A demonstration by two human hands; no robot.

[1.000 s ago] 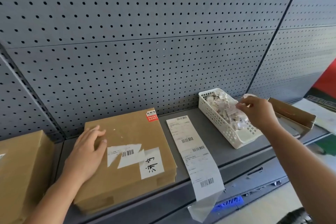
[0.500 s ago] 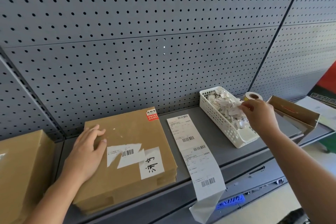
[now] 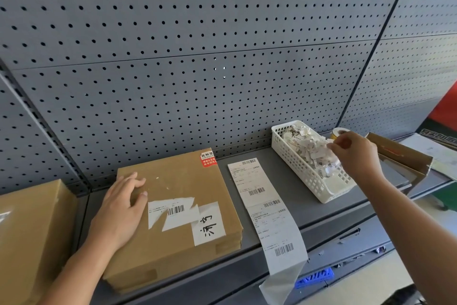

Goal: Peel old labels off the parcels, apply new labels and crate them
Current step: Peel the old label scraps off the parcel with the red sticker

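On the grey metal shelf (image 3: 296,208) lies the flat brown cardboard parcel (image 3: 178,205), with the left hand (image 3: 121,210) resting on its 9 o'clock side. At its 3 o'clock lies the long white paper label strip (image 3: 262,205), overhanging the shelf's front edge. At the parcel's 2 o'clock stands the white slotted plastic basket (image 3: 301,176), with torn white paper scraps (image 3: 309,146) in it and the right hand (image 3: 356,153) over them

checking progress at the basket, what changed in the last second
The right hand barely shifted over the white basket, fingers together; whether a scrap left it cannot be told. The left hand stayed flat on the parcel, the label strip unmoved.
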